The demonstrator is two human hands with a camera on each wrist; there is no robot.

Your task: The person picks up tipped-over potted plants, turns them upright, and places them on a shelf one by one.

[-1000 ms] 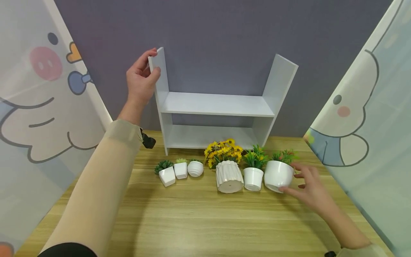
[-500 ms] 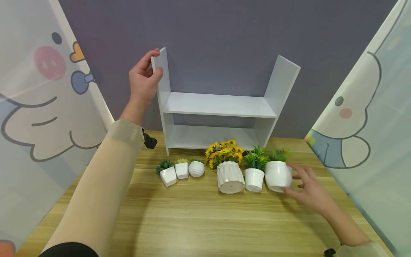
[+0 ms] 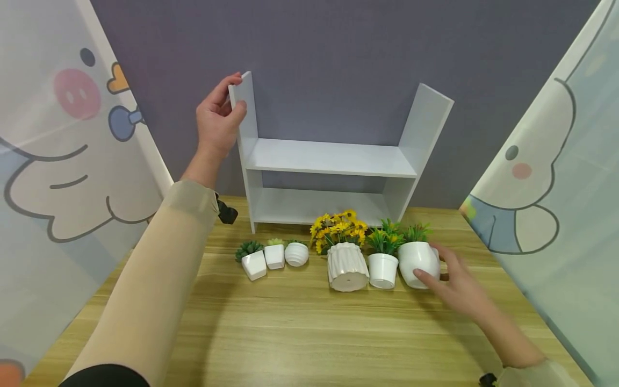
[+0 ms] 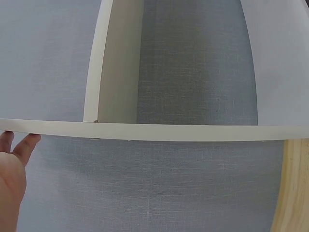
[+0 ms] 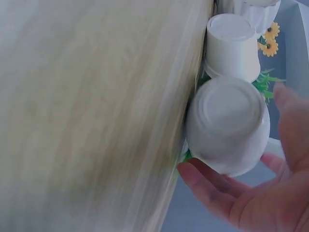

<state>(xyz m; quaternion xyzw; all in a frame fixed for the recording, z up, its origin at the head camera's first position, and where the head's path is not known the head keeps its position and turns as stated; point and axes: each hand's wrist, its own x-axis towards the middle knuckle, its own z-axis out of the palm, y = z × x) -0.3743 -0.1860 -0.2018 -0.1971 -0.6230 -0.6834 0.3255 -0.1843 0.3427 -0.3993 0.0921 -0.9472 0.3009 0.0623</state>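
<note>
In the head view my left hand [image 3: 218, 115] pinches the upper front of the left side panel of a white two-tier shelf [image 3: 331, 157]. The left wrist view shows its fingertips [image 4: 30, 140] against the edge of that panel. Low on the right, my right hand [image 3: 456, 282] holds a round white potted plant [image 3: 418, 263], thumb in front and fingers on the far side. The pot's base [image 5: 231, 108] faces the right wrist camera. Beside it lies a smaller white potted plant [image 3: 383, 270], then a ribbed pot [image 3: 347, 267] with yellow flowers [image 3: 338, 230].
Three small potted succulents, one angular [image 3: 253, 265], one square [image 3: 274, 256] and one round [image 3: 296, 253], lie left of the yellow flowers. All stand on a wooden table [image 3: 290, 333]. Behind is a grey wall [image 3: 333, 48], with cartoon-printed panels [image 3: 527, 161] on both sides.
My right thumb has moved up and inward onto the front of the round pot, and the pot has turned and shifted slightly. The left hand keeps its place on the shelf.
</note>
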